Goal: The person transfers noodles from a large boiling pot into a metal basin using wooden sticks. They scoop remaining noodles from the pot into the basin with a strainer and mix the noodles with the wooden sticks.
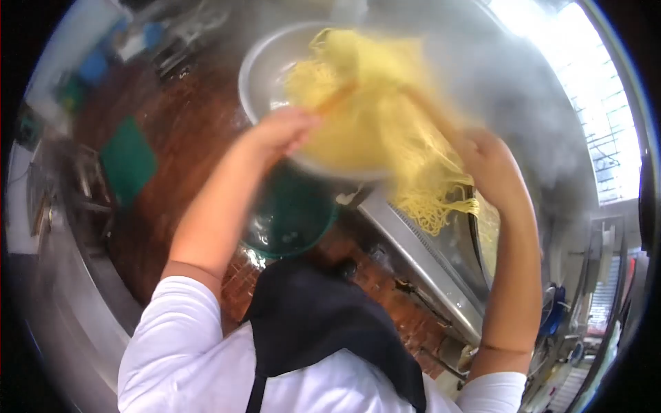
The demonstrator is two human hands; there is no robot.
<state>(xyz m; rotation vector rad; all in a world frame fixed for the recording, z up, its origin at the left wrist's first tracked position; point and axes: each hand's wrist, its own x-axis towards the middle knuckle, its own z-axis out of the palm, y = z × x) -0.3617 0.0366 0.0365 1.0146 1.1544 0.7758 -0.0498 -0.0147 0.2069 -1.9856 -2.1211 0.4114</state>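
While both hands are up in front, each has its own wooden stick: left hand point(286, 129) clenched on the left stick point(337, 98), right hand point(482, 162) wrapped around the right stick point(430, 112). Noodles point(375, 82) are at the far ends, partly over the steel bowl point(246, 79), partly past its right side. Left stick points up and right in view, right stick up and left; long axes converge toward the noodles. Noodle bundle's long axis slopes from upper left to lower right, loose strands dangling over the steel counter point(420, 241), near the pot point(487, 237).

Stick tips: lost in noodles and blur, can't tell if they touch each other. Finger detail smeared, left hand worst. Steam point(533, 110) washes out the upper right. Bowl's right rim hidden by noodles. Pot mostly behind right forearm. Green tub point(289, 217) partly covered by bowl and apron point(317, 323).
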